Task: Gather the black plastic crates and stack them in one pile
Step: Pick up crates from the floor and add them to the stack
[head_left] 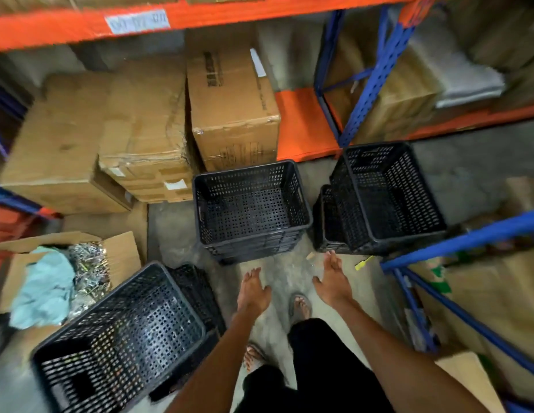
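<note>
Both hands are empty and spread open, the left hand (253, 290) and the right hand (332, 283) reaching forward over the bare concrete floor (176, 231), touching nothing. Straight ahead stands the middle stack of crates (250, 204), nested several deep. To its right sits the right pair of crates (385, 195), the upper 1 tilted in the lower. Beside the left leg is the near crate pile (119, 338) (also askew). Judging from this, the tilted crates may slip or jam when lifted, and the sandalled feet (300, 307) are close enough to catch a dropped one.
</note>
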### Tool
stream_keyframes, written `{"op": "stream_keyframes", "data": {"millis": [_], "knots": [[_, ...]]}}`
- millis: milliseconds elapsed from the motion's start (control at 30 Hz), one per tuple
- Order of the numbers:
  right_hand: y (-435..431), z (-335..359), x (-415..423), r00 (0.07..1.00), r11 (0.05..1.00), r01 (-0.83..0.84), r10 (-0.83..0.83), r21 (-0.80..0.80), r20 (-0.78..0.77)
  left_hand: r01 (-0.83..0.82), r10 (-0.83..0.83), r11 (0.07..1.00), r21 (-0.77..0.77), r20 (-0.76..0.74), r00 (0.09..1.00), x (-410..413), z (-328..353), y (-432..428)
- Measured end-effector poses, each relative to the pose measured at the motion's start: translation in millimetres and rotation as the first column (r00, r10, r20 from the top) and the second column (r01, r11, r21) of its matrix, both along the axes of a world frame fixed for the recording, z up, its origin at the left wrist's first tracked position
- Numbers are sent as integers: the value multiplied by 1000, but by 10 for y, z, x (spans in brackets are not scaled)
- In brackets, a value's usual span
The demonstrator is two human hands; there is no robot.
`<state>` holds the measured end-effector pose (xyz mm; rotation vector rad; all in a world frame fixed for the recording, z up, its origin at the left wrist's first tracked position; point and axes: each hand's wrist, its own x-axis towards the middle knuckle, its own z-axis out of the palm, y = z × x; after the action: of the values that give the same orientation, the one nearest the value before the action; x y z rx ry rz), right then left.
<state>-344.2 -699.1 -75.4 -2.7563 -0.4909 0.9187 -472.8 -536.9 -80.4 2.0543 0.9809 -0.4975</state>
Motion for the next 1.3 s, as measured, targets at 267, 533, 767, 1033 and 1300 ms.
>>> {"op": "stream_keyframes", "data": {"millis": [267,533,767,1033,1300], "knots": [[-685,293,555,937,937,344,-347,55,43,312,-317,948,65,84,945,1163,416,16],[-1328,-25,1605,741,728,669,-669,150,-57,492,-509,859,144,134,850,3231,447,-254],[-1512,-788,2935,403,380,912,-901,156,-162,579,-612,787,213,153,776,5540,-332,-489],[-1614,-2245,4047,-54,-57,996,-997,67,-54,646,-760,569,509,26,649,7712,-2033,-726],[-1737,-2984,4154,-271,-243,952,-953,188,139,675,-764,581,455,17,645,8657,-2967,-665]]}}
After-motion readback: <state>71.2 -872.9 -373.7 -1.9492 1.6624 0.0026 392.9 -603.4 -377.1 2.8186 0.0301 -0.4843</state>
